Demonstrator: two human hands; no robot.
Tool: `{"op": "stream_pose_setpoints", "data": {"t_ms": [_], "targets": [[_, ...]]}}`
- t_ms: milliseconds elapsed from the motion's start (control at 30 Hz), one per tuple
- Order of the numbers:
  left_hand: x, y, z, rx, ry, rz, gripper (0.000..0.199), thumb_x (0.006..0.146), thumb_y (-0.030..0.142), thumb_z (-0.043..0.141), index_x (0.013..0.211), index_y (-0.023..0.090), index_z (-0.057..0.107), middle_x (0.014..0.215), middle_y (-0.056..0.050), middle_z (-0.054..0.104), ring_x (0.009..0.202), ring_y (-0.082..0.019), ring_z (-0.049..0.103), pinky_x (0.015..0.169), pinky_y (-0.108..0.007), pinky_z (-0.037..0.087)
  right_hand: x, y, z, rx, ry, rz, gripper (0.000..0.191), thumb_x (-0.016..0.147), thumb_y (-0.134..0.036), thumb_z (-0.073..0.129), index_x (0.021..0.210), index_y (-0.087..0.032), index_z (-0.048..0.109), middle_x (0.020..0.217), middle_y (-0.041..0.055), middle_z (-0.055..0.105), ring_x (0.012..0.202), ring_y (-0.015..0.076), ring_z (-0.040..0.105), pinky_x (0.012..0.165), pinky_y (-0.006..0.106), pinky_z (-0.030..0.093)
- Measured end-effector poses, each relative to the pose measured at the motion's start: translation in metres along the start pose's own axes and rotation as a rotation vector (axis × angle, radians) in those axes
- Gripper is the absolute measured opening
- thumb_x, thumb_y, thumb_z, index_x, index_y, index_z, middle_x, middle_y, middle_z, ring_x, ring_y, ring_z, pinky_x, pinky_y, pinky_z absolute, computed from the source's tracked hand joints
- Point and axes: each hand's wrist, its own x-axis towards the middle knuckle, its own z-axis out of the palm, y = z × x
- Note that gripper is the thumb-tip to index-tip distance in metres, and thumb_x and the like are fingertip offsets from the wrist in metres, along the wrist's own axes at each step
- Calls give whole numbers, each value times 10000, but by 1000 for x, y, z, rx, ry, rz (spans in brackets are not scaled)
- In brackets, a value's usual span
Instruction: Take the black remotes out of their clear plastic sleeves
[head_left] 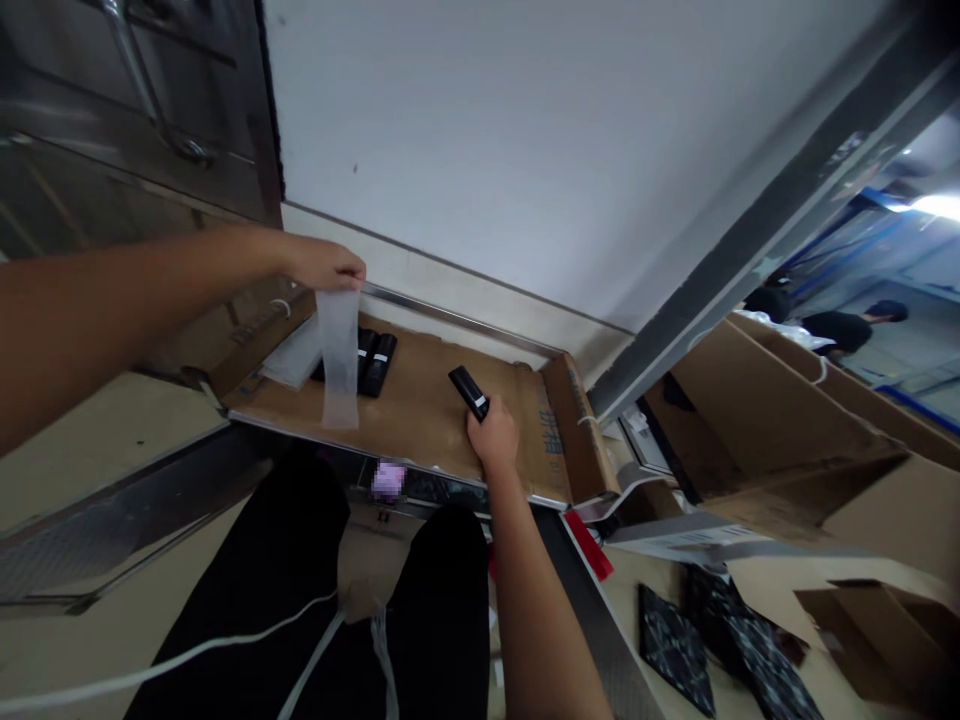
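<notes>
My left hand (330, 265) is closed, pinching the top of a narrow translucent plastic bag (341, 360) that hangs down over the cardboard-lined tray (427, 410). In my right hand (495, 432), closed around its lower end, is a black oblong device (468, 388) with a small white label; its far end tilts up to the left. Two or more similar black devices (379, 365) lie side by side behind and beside the hanging bag, partly hidden by it. Left of them rests a stack of flat translucent bags (292, 355).
A white wall panel (480, 150) rises behind the tray, with a metal door handle (150, 90) at upper left. Large open cardboard boxes (795, 430) stand at right. Black patterned bags (675, 640) lie on the floor. Another person (844, 325) bends in the background.
</notes>
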Motion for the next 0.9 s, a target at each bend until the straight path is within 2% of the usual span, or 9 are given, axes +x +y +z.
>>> {"op": "stream_pose_setpoints", "data": {"t_ms": [133, 233, 300, 400, 467, 600, 667, 767, 900], "targets": [[13, -18, 24, 93, 22, -32, 194, 866, 29, 582, 696, 124, 576, 552, 69, 481, 621, -111, 310, 634, -214, 193, 1, -1, 0, -25, -2, 1, 281, 906, -371, 561, 1114, -182, 567, 977, 102, 693, 874, 233, 663, 723, 291, 421], [24, -31, 36, 217, 103, -3, 78, 847, 67, 621, 793, 123, 609, 667, 53, 564, 708, -120, 319, 688, -203, 207, 1, -1, 1, -41, 2, -3, 280, 903, -374, 563, 1107, -183, 576, 965, 101, 695, 863, 238, 664, 707, 292, 415], [32, -33, 41, 314, 242, 19, 131, 831, 60, 618, 953, 109, 625, 910, 4, 640, 846, -124, 357, 786, -206, 230, 1, 0, 1, -45, 3, -3, 272, 903, -376, 561, 1097, -188, 583, 947, 95, 696, 846, 239, 664, 695, 291, 410], [33, -18, 51, 303, 501, -67, 354, 866, 89, 536, 1219, 66, 542, 1231, -120, 572, 1003, -164, 397, 889, -268, 277, 2, 1, 2, -35, 6, -2, 275, 903, -376, 562, 1110, -196, 585, 943, 88, 698, 833, 233, 663, 684, 286, 403], [19, 0, 63, 263, 437, -70, 416, 866, 184, 550, 1263, 62, 522, 1244, -156, 559, 1015, -190, 444, 883, -285, 324, 2, 2, 3, -27, 3, 1, 287, 909, -378, 554, 1130, -196, 584, 956, 90, 697, 831, 226, 660, 690, 284, 404], [-46, 22, 106, 399, 34, 149, 741, 651, 301, 728, 1339, 167, 484, 1373, -164, 482, 1193, -305, 441, 910, -342, 362, 4, 2, 3, -24, -13, 7, 301, 920, -390, 540, 1136, -186, 589, 965, 99, 695, 845, 224, 657, 712, 287, 412], [-80, 22, 130, 479, 29, 160, 713, 646, 254, 713, 1324, 205, 500, 1398, -166, 477, 1234, -338, 425, 955, -396, 330, 5, 2, 3, -30, -25, 11, 315, 921, -394, 540, 1151, -185, 590, 966, 104, 695, 856, 227, 658, 720, 288, 416], [-108, 12, 152, 578, 83, 86, 368, 808, 105, 499, 1138, 225, 610, 1164, -142, 622, 1093, -307, 515, 900, -416, 318, 6, 1, 2, -42, -48, 25, 344, 918, -409, 544, 1171, -180, 592, 957, 112, 697, 858, 237, 662, 723, 296, 426], [-108, -6, 144, 638, 152, 122, 305, 889, 98, 372, 965, 199, 649, 1007, -131, 648, 1001, -288, 540, 870, -413, 304, 5, 0, 0, -43, -54, 23, 358, 919, -431, 540, 1163, -176, 606, 937, 120, 699, 854, 250, 666, 720, 306, 434]]}}
